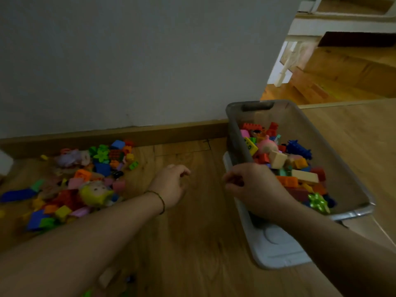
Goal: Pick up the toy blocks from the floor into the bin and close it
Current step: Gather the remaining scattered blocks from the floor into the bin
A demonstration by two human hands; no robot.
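Toy blocks [85,179]: loose heap at left on plank floor [182,243], against skirting board [107,136]; glossy studded plastic in mixed colours, soft toys among them.
Left hand [171,185]: just right of heap, over bare wood, fingers loosely curled, holding nothing.
Right hand [250,185]: at near left rim of bin [342,168], fingers curled; possibly pinching something, too blurred to tell.
Bin: grey translucent rectangular tub, part filled with blocks, resting on white moulded lid [276,249].

Grey wall [128,61] above wooden skirting board [107,133]; wooden steps [342,67] beyond, top right; white post [282,71] beside them.
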